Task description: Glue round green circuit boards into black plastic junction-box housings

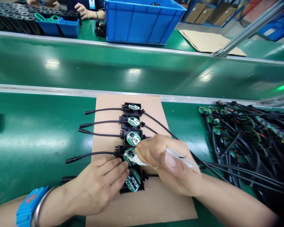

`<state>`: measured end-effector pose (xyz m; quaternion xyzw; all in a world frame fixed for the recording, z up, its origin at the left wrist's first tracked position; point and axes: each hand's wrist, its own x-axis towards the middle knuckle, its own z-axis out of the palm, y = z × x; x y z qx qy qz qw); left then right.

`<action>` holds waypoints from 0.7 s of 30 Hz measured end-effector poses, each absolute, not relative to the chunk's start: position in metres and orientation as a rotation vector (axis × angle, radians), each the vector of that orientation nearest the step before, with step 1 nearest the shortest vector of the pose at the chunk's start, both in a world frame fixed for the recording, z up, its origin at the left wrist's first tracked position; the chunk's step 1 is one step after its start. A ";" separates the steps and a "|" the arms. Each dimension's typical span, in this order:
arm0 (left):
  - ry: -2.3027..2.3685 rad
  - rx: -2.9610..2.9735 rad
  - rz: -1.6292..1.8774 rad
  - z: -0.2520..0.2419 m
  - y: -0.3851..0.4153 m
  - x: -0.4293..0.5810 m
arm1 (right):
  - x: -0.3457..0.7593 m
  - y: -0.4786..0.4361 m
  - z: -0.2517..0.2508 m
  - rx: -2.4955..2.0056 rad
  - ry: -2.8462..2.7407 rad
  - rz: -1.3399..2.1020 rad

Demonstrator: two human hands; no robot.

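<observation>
Tube [138, 160] is pinched in the right hand [167, 168] over a circuit board [128, 154], midway between the far and near edges of the cardboard [146, 208]; the board is best steadied by the left hand [96, 186], fingers together.

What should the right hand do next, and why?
Perhaps move the white, narrow-tipped tube to the nearest round green circuit board: the right hand holds it at the neighbouring board, and the farther boards bear thick white streaks that the nearest seems to lack.
</observation>
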<state>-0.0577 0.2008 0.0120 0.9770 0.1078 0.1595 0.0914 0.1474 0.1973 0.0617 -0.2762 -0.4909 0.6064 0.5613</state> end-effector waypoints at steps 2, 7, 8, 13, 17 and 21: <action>0.306 2.904 0.471 0.012 0.201 -0.058 | 0.148 0.193 0.062 -0.655 -1.137 1.454; 0.315 2.908 0.489 0.012 0.202 -0.057 | 0.153 0.188 0.060 -0.672 -1.121 1.472; 0.319 2.909 0.495 0.012 0.202 -0.057 | 0.154 0.188 0.060 -0.680 -1.115 1.471; 0.327 2.917 0.496 0.013 0.202 -0.057 | 0.159 0.191 0.060 -0.728 -1.099 1.447; 0.317 2.925 0.489 0.012 0.201 -0.058 | 0.158 0.198 0.060 -0.707 -1.102 1.409; 0.318 2.919 0.494 0.011 0.203 -0.057 | 0.156 0.202 0.055 -0.698 -1.131 1.378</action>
